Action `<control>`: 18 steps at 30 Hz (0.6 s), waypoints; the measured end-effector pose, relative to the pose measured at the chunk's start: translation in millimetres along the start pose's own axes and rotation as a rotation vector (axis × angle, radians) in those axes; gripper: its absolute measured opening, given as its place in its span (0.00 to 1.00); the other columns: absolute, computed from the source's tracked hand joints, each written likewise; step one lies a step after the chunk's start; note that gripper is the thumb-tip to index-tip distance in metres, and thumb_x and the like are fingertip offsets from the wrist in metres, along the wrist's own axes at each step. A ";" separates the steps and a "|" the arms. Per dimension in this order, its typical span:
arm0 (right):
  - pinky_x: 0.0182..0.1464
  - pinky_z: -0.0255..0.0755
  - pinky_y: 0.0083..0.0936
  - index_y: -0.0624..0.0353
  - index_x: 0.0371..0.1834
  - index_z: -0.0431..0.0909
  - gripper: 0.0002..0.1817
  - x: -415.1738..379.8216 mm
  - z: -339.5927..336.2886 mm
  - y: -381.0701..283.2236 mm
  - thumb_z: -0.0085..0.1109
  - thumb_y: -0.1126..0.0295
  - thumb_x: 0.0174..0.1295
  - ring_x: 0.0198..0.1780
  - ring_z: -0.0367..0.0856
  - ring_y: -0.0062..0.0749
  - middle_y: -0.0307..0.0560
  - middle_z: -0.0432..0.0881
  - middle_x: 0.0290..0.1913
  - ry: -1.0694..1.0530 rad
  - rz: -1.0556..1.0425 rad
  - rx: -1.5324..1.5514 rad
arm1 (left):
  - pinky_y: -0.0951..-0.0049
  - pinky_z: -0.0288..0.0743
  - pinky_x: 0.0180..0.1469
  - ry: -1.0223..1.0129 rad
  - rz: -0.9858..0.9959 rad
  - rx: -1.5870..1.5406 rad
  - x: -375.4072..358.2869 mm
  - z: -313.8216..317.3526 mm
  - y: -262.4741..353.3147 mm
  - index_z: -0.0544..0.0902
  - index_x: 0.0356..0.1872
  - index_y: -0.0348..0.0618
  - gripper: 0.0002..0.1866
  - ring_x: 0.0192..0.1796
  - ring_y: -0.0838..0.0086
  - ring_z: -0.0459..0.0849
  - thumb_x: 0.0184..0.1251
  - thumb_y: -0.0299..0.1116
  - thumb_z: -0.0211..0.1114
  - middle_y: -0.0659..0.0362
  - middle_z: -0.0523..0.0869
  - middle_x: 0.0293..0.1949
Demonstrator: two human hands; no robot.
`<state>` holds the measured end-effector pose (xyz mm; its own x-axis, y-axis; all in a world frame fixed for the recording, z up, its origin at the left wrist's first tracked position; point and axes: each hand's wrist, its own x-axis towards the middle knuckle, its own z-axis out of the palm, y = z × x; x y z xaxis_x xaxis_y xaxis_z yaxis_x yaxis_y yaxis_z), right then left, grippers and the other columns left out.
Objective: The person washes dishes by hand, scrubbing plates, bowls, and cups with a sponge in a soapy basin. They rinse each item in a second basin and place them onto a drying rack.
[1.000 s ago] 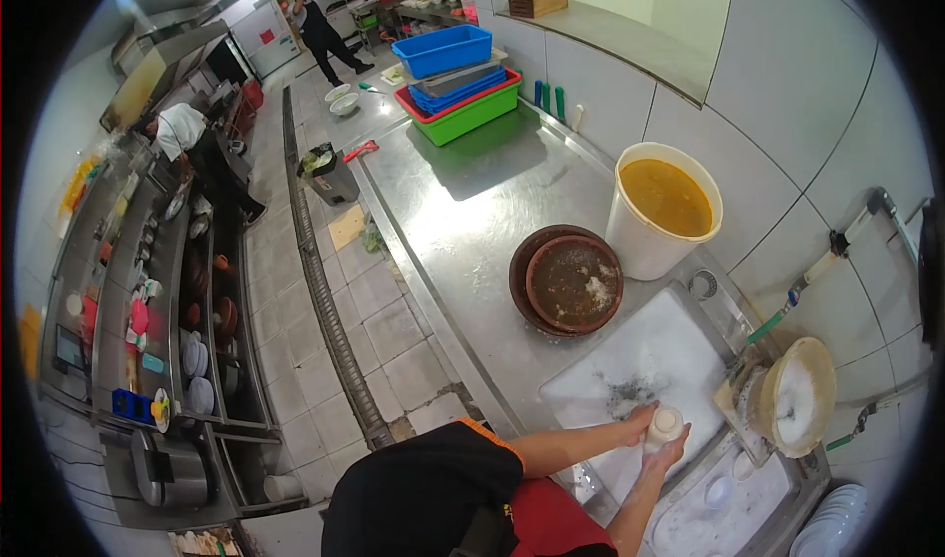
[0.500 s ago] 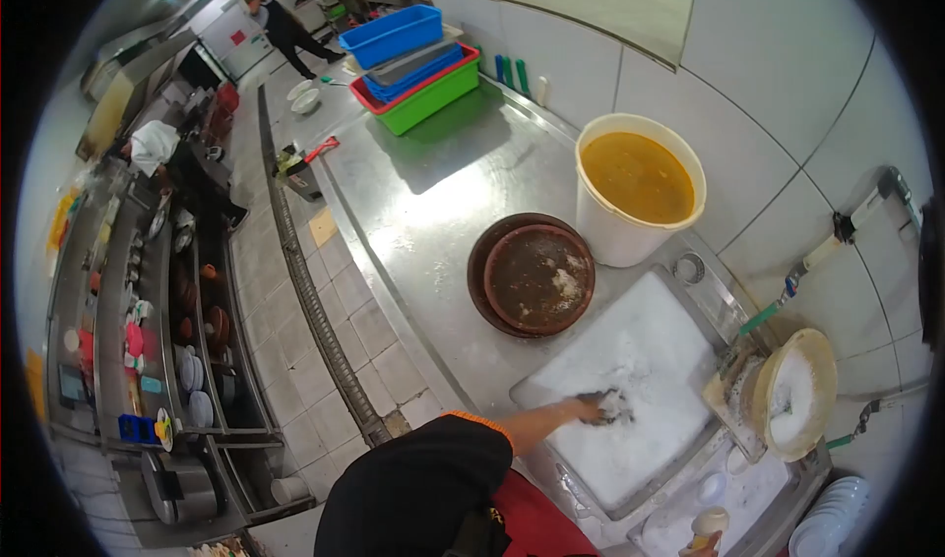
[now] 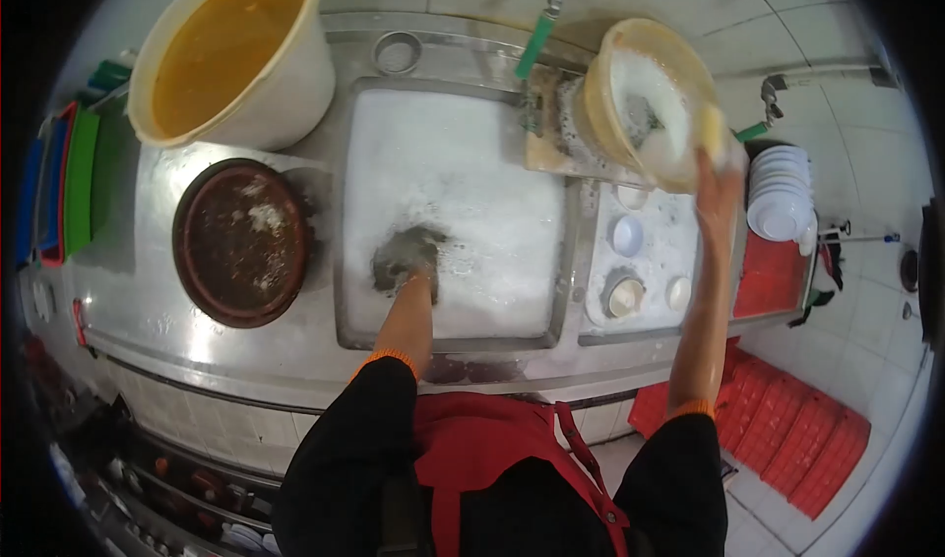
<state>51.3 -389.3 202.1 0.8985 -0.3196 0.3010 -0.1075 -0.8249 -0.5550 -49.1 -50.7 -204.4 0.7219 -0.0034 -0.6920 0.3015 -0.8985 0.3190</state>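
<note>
My left hand [image 3: 417, 283] is sunk into the foamy water of a square sink [image 3: 342, 213]. Its fingers are hidden under the surface, so what they touch cannot be seen. My right hand [image 3: 724, 185] is blurred by motion at the right rim of a cream basin [image 3: 598, 99] with suds inside. A yellow sponge [image 3: 711, 129] is gripped in that hand. Below it lies a second, foam-covered sink [image 3: 591, 306] with a pale bowl [image 3: 627, 234], a cup-like dish [image 3: 624, 298] and other small dishes.
A white bucket [image 3: 295, 99] of orange-brown liquid stands at the back left. Stacked brown clay dishes [image 3: 236, 247] sit left of the sink. White plates [image 3: 781, 203] are piled at the right, with red crates [image 3: 787, 419] below. A tap with a green hose [image 3: 535, 47] hangs behind.
The view has swung to the right and down onto the sinks. My right hand has risen from the second sink to the basin's rim. My left hand has gone deeper under the foam.
</note>
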 end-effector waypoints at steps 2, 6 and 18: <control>0.45 0.62 0.38 0.67 0.43 0.75 0.21 31.1 45.1 -23.5 0.54 0.57 0.58 0.42 0.74 0.45 0.60 0.78 0.36 -0.272 -0.009 -0.108 | 0.66 0.71 0.52 -0.011 0.008 -0.007 9.0 5.0 13.8 0.67 0.57 0.40 0.34 0.53 0.61 0.75 0.49 0.45 0.69 0.50 0.75 0.52; 0.44 0.65 0.37 0.65 0.50 0.71 0.25 64.7 134.9 56.4 0.56 0.57 0.55 0.42 0.75 0.45 0.61 0.77 0.44 -0.309 -0.643 -0.410 | 0.65 0.70 0.53 -0.020 0.021 -0.028 27.0 8.5 29.7 0.67 0.57 0.39 0.34 0.54 0.61 0.74 0.50 0.44 0.68 0.50 0.75 0.53; 0.55 0.67 0.36 0.56 0.50 0.76 0.26 82.6 114.7 -9.9 0.53 0.56 0.48 0.52 0.74 0.50 0.57 0.78 0.48 -0.374 -0.114 -0.376 | 0.64 0.69 0.55 -0.245 0.052 -1.595 44.5 -76.4 -3.5 0.67 0.56 0.38 0.32 0.55 0.61 0.73 0.52 0.41 0.68 0.52 0.74 0.54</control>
<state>175.4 -354.0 143.5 0.9961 -0.0872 0.0089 -0.0837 -0.9764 -0.1989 29.6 -14.2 -186.8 0.6869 -0.2251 -0.6910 0.7019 0.4523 0.5503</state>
